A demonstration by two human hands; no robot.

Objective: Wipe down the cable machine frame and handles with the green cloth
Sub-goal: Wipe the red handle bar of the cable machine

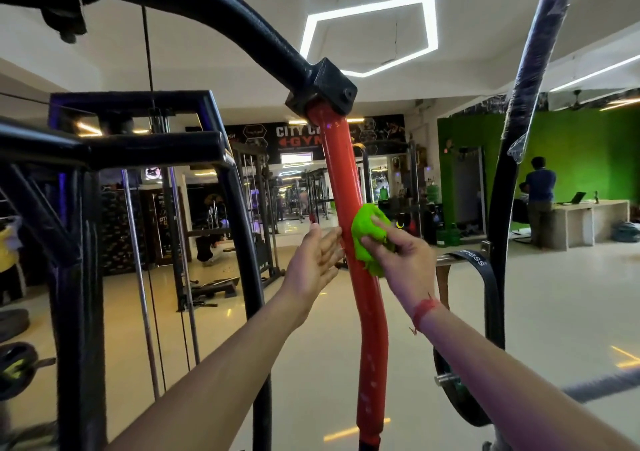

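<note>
Head view: a red bar point(349, 187) of the cable machine runs down the middle, from a black clamp block point(322, 87) near the top to the bottom edge, bending slightly right below the hands. A black curved tube point(214, 10) sweeps from the upper left corner into that block. Left of the red bar stands a black frame point(79, 229) of square tubing, its uprights cut off by the bottom edge; thin steel guide rods and a cable hang inside it. Between the frame and the red bar there is open floor, pale and glossy, and more open floor spreads to the right. A second dark wrapped curved tube point(519, 111) rises at the right, past the top edge.

There are two hands and one green cloth. The right hand point(398, 246) grips the bunched green cloth point(369, 236), fingers curled over it, and presses it against the right side of the red bar. A red thread circles that wrist. The left hand point(317, 260) is spread open with straight fingers, fingertips touching the left side of the red bar, holding nothing.

A black strap point(481, 270) loops over a horizontal bar just right of the right hand. One weight plate point(460, 395) shows behind the right forearm. Far right, one person point(538, 194) stands at a pale counter bearing a laptop, before a green wall point(588, 149).
</note>
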